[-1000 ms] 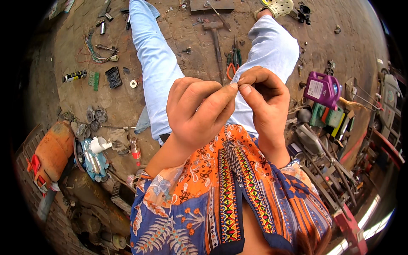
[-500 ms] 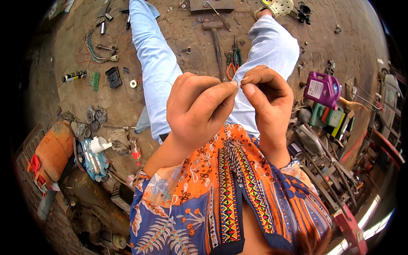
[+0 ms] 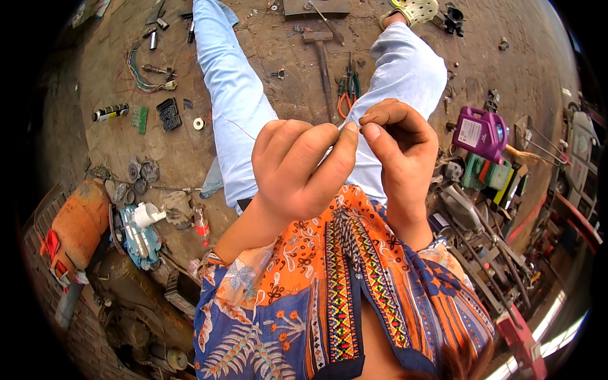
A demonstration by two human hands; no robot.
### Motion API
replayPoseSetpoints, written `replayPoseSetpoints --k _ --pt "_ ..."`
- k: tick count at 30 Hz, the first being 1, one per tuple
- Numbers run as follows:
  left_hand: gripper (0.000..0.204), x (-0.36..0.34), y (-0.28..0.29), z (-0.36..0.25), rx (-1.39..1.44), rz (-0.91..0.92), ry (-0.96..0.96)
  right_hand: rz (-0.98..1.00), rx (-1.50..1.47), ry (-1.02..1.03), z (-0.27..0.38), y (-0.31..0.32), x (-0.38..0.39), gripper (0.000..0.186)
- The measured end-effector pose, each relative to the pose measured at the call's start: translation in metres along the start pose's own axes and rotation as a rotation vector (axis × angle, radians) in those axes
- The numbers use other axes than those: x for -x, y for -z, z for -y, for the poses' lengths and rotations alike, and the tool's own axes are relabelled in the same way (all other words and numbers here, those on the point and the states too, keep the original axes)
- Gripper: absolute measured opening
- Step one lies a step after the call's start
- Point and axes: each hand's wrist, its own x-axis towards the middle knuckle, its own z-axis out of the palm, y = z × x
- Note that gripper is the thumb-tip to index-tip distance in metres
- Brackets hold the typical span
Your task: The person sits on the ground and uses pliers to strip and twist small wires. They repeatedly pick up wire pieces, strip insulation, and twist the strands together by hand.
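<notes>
My left hand (image 3: 297, 166) is closed, fingers curled, with thumb and forefinger pinched at their tips. From behind its knuckles a thin wire (image 3: 239, 128) sticks out to the left over my leg. Close against those fingertips, my right hand (image 3: 406, 152) pinches thumb and forefinger together. A small dark bit shows between the two pinches, probably the wire's other end, too small to make out. Both hands are raised above my lap, between my light blue trouser legs (image 3: 231, 95).
Between my legs lie a hammer (image 3: 323, 63) and orange-handled pliers (image 3: 344, 101). Off left are a wire bundle (image 3: 142, 81), a spray can (image 3: 110, 113) and a black connector block (image 3: 169, 114). A purple jug (image 3: 479, 134) stands right, beside metal parts.
My left hand has turned and lowered slightly, its fingers shifting along. More of the thin wire now shows to its left. My right hand has hardly moved.
</notes>
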Motion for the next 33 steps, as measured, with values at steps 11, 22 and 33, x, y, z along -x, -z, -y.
replayPoseSetpoints --k 11,22,33 --pt "0.022 0.001 -0.003 0.0 0.033 -0.006 0.009 0.028 0.017 -0.007 0.003 0.003 -0.001 0.007" --pt "0.019 -0.003 -0.003 -0.002 0.12 0.005 0.115 0.027 -0.064 -0.054 0.003 0.003 -0.001 0.008" --pt "0.017 -0.012 0.003 -0.009 0.617 0.077 0.724 0.033 -0.143 -0.067 0.001 0.0 -0.001 0.012"
